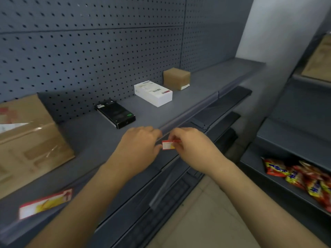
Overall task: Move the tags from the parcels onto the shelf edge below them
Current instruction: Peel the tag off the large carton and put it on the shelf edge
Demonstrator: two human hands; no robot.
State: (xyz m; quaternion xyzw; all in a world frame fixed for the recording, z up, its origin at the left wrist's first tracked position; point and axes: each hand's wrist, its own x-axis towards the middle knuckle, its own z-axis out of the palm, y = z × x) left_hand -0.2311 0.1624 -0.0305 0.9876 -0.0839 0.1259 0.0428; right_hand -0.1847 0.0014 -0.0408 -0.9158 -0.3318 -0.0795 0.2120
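A small red, white and yellow tag (pixel 168 145) is pinched between my left hand (pixel 138 147) and my right hand (pixel 192 145), right at the grey shelf edge (pixel 189 113) below the black box (pixel 115 113). Another tag (pixel 45 203) of the same colours lies on the shelf front at the lower left, below a big cardboard parcel (pixel 26 142). Further along the shelf stand a white box (pixel 153 93) and a small brown parcel (pixel 176 78). The white box carries a red label on top.
A grey pegboard wall (pixel 89 51) backs the shelf. Lower shelves (pixel 222 104) jut out beneath the edge. At the right, another shelf unit holds red and yellow snack packets (pixel 300 178) and a cardboard box (pixel 318 58) higher up. Beige floor tiles (pixel 206 212) show below.
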